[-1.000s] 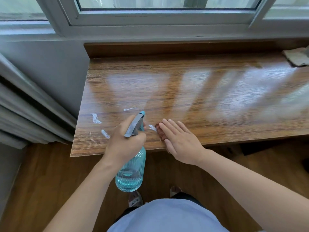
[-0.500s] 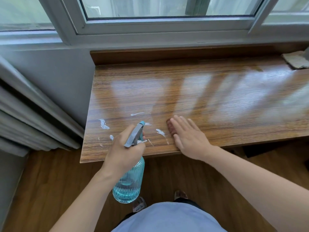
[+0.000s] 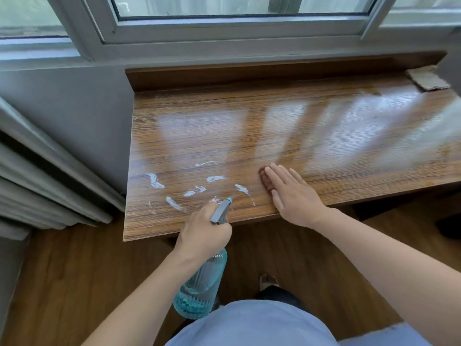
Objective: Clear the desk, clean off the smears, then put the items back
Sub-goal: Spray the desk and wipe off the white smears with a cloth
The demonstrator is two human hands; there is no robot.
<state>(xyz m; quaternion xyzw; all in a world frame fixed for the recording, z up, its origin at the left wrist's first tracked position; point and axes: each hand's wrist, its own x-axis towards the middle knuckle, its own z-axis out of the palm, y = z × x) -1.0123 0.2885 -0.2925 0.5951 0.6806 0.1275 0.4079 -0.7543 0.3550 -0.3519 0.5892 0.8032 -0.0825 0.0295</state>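
Note:
The wooden desk stands under a window, its top glossy. Several white smears streak its front left part. My left hand grips the neck of a blue ribbed spray bottle at the desk's front edge, its grey nozzle pointing at the smears. To the right of the smears my right hand lies flat with straight fingers, pressing a small brown cloth onto the desk. Most of the cloth is hidden under the fingers.
A grey folded rag lies at the desk's far right corner. Grey curtains hang to the left of the desk. The window frame and a raised wooden ledge close the back. Wooden floor runs below.
My right hand has slid the cloth to the right, away from the smears. The spray bottle has dropped back toward the front edge, so more smears show.

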